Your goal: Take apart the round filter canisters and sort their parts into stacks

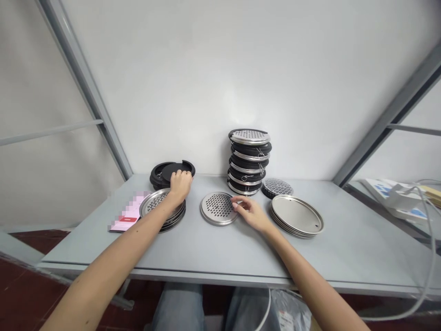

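My left hand (pixel 179 184) reaches to the back left of the grey table (pixel 213 257) and its fingers close on the top black round lid (pixel 172 172) of a short black stack. Just in front lies a pile of perforated metal discs (pixel 161 209) under my forearm. My right hand (pixel 248 211) rests at the right rim of a single perforated metal disc (pixel 217 208) lying flat mid-table, fingers pinched on its edge. Behind it stands a tall stack of assembled black-and-metal rings (pixel 248 161).
A stack of plain metal plates (pixel 296 215) lies to the right, with one perforated black-rimmed disc (pixel 277 187) behind it. A pink card (pixel 129 216) lies at the left. Papers and a grey cable (pixel 403 197) sit on the neighbouring table. Grey frame bars slant up on both sides.
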A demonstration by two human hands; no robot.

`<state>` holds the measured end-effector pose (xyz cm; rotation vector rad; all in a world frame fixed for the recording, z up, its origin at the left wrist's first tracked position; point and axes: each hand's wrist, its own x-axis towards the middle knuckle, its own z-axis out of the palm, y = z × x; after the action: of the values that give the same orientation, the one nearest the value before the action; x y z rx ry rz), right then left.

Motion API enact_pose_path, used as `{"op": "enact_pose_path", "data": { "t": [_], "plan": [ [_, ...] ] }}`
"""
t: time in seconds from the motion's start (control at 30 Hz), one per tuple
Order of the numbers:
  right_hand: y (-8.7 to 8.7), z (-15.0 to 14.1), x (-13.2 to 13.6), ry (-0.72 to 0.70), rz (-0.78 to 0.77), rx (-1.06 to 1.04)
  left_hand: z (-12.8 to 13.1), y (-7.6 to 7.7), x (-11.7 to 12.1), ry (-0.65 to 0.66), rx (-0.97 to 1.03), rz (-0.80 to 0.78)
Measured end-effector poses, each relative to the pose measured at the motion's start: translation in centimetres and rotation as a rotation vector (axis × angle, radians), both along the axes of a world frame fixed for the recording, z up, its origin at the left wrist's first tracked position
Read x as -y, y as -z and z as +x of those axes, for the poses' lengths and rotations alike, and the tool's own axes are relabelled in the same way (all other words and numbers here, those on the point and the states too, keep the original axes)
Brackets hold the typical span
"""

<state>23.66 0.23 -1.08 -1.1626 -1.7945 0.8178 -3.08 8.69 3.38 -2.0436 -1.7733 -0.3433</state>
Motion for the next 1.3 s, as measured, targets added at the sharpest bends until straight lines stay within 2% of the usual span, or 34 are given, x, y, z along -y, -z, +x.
{"op": "enact_pose_path", "data": {
  "t": [0.23, 0.83, 1.3],
  "plan": [
    [0.0, 0.1, 0.0, -0.013, 0.016, 0.03, -0.4, -0.5, 0.3, -0.074, 0.068, -0.009],
    [-0.1, 0.1, 0.0, -0.027, 0.005, 0.041, -1.4, 0.1, 0.2, -0.086, 0.035, 0.015],
    [-0.1, 0.2, 0.1, -0.044, -0.013, 0.059, -2.0, -0.7, 0.0, -0.189, 0.111, -0.03]
  ]
}}
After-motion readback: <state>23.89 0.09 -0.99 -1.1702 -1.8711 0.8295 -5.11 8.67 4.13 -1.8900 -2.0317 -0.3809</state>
